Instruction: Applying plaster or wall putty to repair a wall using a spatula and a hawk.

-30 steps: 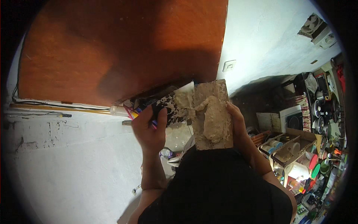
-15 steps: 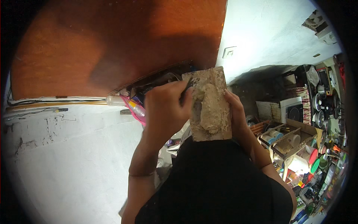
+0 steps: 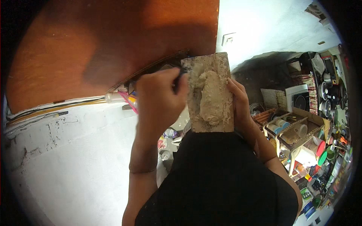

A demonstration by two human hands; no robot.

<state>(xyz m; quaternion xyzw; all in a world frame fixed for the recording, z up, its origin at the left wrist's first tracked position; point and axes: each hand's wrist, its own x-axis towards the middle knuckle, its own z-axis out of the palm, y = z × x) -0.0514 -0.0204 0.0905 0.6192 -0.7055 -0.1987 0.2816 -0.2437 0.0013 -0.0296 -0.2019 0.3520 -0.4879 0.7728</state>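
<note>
A rectangular board [image 3: 195, 126] stands in front of my chest, with a thick mound of beige plaster [image 3: 211, 100] along its middle and dried smears near its edges. My right hand [image 3: 240, 98] grips the board by its right edge; the fingers under it are hidden. In my closed left hand [image 3: 160, 94], at the board's upper left, is a dark-handled tool [image 3: 182, 72] that looks like a putty knife. Its blade is blurred against the plaster, so I cannot tell its exact shape.
An orange-brown panel [image 3: 75, 49] fills the upper left, above a white wall [image 3: 75, 165] with cables [image 3: 75, 105] along it. A pink bag [image 3: 130, 101] lies past my left wrist. To the right stand a rack of containers [image 3: 290, 132] and crowded kitchenware [image 3: 324, 94].
My left hand has shifted slightly left and upward with the tool. The board appears a little higher in view, still in my right hand.
</note>
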